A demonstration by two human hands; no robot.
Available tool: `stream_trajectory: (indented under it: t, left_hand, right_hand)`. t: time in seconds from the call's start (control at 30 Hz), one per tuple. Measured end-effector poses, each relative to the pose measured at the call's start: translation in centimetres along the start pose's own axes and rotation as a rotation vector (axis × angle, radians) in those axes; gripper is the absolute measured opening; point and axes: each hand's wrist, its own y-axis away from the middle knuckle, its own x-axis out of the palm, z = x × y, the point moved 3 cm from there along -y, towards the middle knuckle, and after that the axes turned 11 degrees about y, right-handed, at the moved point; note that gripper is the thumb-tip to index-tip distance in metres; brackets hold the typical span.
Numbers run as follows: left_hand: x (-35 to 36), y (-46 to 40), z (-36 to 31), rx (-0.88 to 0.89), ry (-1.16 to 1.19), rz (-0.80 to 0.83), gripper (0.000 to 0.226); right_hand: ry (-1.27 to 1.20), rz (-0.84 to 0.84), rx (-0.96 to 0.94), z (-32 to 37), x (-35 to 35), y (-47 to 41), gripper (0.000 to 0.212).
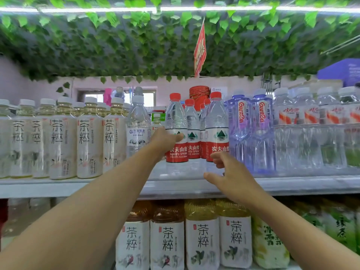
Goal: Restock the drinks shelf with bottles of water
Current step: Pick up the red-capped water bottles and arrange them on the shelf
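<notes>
Head view: nearest, on the lower shelf, stand white-labelled tea bottles (167,244) with amber and yellow liquid, and green-labelled bottles (339,228) to their right. Above them both bare forearms reach up to the upper shelf (78,187). The right hand (231,178) hangs just before the lower part of the right red-capped water bottle (217,131), fingers loosely curled and thumb spread, holding nothing; whether the fingertips touch the bottle cannot be told. The left hand (165,139) lies further in, against the label of the left red-capped water bottle (176,129), thumb across the front; its other fingers are hidden behind the bottle, so a full grip cannot be confirmed. Both bottles stand upright at the shelf's front, with more red-capped ones behind. Left of them stand a clear bottle (137,121) and a row of pale tea bottles (62,141); to the right, purple bottles (251,129), then clear white-capped ones (311,121). Behind sits a red spool (199,92). Overhead hang green leaves (136,45) and a red flag (200,49).
</notes>
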Motion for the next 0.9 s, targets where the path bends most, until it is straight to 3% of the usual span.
stream_trajectory:
  t: [0.17, 0.3, 0.9]
  left_hand:
    - [0.1, 0.8, 1.1, 0.025, -0.059, -0.001, 0.047]
    - [0.5, 1.9, 3.0, 0.031, -0.213, -0.056, 0.077]
    - [1.4, -0.7, 4.5, -0.062, -0.337, -0.227, 0.073]
  right_hand:
    - [-0.006, 0.000, -0.005, 0.1, -0.1, 0.1, 0.054]
    - [0.004, -0.011, -0.005, 0.1, 0.0, 0.0, 0.052]
    - [-0.001, 0.032, -0.019, 0.0, 0.8, -0.6, 0.056]
